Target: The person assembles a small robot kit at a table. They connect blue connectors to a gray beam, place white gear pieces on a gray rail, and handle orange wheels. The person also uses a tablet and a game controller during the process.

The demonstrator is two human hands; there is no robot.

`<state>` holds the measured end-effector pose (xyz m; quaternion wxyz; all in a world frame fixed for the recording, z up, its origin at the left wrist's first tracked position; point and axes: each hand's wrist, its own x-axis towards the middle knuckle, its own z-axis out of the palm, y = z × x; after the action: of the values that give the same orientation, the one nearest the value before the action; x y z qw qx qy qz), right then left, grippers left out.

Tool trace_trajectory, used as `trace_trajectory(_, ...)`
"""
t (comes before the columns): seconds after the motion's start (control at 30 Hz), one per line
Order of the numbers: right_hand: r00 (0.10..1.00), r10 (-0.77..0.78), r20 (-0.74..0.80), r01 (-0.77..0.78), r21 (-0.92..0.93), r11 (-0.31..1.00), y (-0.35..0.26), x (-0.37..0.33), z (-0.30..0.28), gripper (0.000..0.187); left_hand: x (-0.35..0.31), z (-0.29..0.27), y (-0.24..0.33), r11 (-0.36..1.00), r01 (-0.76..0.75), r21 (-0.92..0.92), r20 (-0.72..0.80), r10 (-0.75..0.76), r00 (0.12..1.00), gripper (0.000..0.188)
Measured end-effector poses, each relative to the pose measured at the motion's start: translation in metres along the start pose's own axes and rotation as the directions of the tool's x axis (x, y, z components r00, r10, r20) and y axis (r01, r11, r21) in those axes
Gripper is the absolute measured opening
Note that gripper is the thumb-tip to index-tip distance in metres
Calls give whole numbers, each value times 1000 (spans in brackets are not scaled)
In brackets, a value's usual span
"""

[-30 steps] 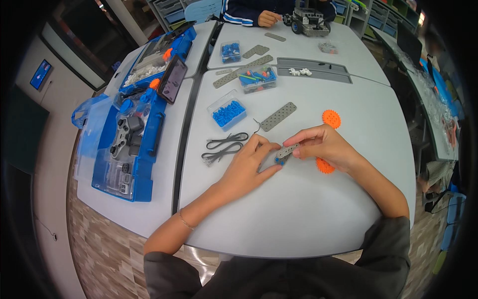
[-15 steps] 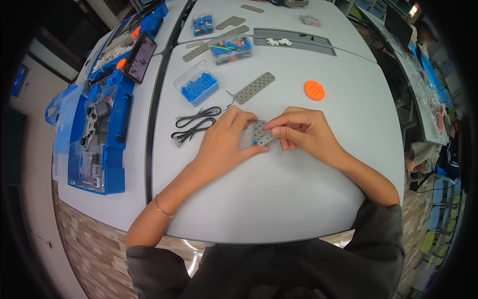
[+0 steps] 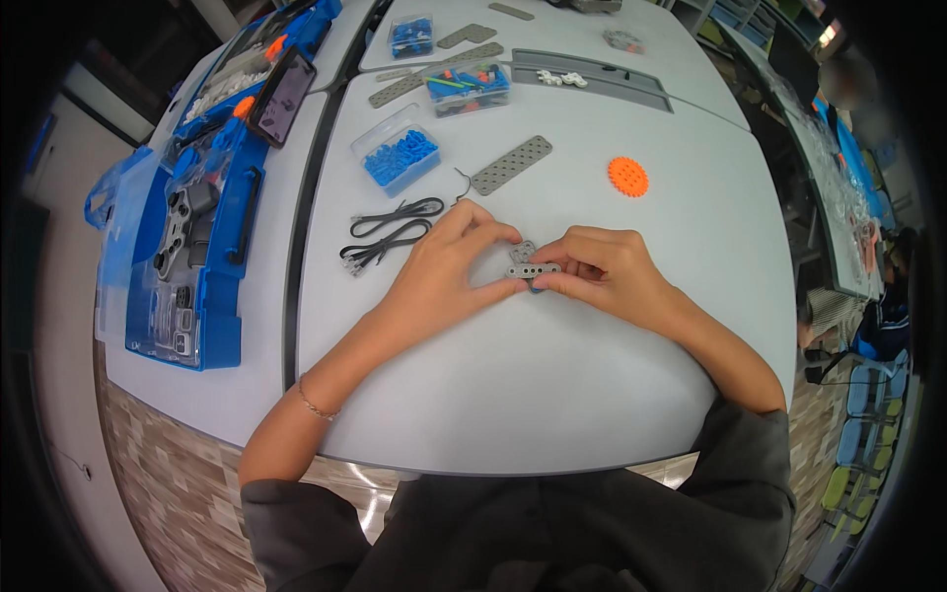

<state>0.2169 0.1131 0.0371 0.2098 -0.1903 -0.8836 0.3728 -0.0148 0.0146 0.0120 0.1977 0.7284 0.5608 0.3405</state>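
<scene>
Between my hands, over the middle of the table, is a small grey perforated plate (image 3: 520,252) with a short grey beam (image 3: 529,269) across its near side. My left hand (image 3: 449,261) curves around the left of the pieces, its thumb and index fingertips closed on them. Thumb and fingers of my right hand (image 3: 602,266) pinch the beam's right end. A bit of blue shows under that end; the rest of it is hidden by my fingers. A long grey perforated plate (image 3: 511,166) lies just beyond my hands.
To the left lie black cables (image 3: 390,232) and an open box of blue pins (image 3: 400,158). Farther back stands a box of mixed parts (image 3: 469,89). An orange gear (image 3: 628,177) rests on the right. A blue case (image 3: 222,296) holding a game controller (image 3: 178,232) is at far left.
My right hand has turned the short beam from a slant to nearly level, so its row of side holes shows. The plate has tilted with it. The whole view has shifted slightly.
</scene>
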Motion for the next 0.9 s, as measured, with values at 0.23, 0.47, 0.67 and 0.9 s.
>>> trace_trajectory(0.23, 1000, -26, 7, 26, 10, 1000, 12, -4, -15, 24, 1, 9, 17, 995, -8, 98, -57, 14, 998, 59)
trace_trajectory(0.47, 974, -224, 37, 226, -84, 970, 20, -12, -14, 27, 0, 14, 19, 986, -20, 164, -58, 30, 998, 58)
trace_trajectory(0.67, 959, -271, 86, 282, -184, 941, 17, -12, -17, 27, 1, 4, 25, 986, -32, 166, 18, 29, 999, 57)
trace_trajectory(0.9, 952, -306, -16, 303, -105, 947, 21, -10, -10, 26, 3, -95, -15, 886, -1, 463, -402, 211, 891, 40)
